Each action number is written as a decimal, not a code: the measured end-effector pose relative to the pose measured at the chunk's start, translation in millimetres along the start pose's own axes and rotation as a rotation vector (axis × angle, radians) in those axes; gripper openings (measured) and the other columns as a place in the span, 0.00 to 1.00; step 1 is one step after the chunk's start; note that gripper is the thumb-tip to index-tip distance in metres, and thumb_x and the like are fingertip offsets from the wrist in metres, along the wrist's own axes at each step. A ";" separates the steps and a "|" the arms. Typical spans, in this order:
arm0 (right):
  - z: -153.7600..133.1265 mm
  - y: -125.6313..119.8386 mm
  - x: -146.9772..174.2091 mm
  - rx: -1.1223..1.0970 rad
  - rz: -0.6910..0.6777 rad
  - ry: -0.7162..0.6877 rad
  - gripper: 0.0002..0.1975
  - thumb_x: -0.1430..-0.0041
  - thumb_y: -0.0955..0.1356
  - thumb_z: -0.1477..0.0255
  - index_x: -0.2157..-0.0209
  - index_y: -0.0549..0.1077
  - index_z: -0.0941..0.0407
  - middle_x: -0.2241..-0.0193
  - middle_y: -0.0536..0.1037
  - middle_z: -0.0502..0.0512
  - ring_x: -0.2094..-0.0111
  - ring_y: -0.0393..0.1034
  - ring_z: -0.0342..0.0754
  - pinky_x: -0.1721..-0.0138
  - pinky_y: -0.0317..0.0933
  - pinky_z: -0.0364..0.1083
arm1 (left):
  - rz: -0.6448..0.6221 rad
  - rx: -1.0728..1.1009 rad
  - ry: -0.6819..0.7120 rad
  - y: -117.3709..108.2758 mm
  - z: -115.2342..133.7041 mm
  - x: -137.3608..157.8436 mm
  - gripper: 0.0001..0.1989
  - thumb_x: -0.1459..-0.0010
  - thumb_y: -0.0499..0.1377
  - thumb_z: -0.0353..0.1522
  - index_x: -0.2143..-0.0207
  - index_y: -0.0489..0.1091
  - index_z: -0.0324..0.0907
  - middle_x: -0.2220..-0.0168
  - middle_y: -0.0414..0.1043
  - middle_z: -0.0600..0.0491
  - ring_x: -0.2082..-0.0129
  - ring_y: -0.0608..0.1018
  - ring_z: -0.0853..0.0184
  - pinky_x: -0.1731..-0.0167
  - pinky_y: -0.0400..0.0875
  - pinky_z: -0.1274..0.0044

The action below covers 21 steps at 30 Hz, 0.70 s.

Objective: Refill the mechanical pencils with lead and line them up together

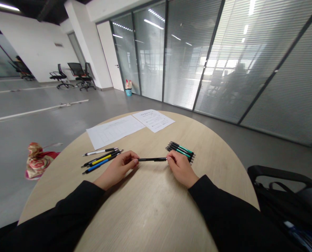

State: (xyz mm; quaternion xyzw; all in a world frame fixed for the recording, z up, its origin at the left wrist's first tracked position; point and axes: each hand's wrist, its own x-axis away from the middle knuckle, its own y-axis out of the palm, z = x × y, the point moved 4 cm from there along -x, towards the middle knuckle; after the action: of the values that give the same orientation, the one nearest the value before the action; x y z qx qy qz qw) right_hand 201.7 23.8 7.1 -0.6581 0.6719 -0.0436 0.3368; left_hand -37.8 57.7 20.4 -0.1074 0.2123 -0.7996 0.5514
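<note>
Black pen (153,159) over the table (145,217), its 2 ends pinched by left hand (121,167) and right hand (181,168); uneven pressure could let it slip, and a rightward shift might scatter adjacent green-and-black pens (184,148).

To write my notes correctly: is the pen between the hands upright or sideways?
Sideways: the black pen stretches from left hand to right hand.
</note>
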 end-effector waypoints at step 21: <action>-1.1 -0.7 0.5 -0.019 0.007 -0.005 0.10 0.35 0.62 0.71 0.71 0.68 0.56 0.78 0.67 0.47 0.74 0.62 0.44 0.71 0.53 0.43 | -0.006 -0.027 0.032 -0.8 0.8 -0.3 0.13 0.42 0.59 0.42 0.66 0.69 0.41 0.73 0.71 0.55 0.72 0.72 0.67 0.69 0.66 0.76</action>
State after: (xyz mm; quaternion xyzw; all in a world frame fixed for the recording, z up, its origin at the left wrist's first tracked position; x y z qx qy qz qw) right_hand 201.7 22.8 8.1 -0.6591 0.6737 -0.0343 0.3325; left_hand -38.0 58.0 21.5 -0.1028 0.2314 -0.7999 0.5440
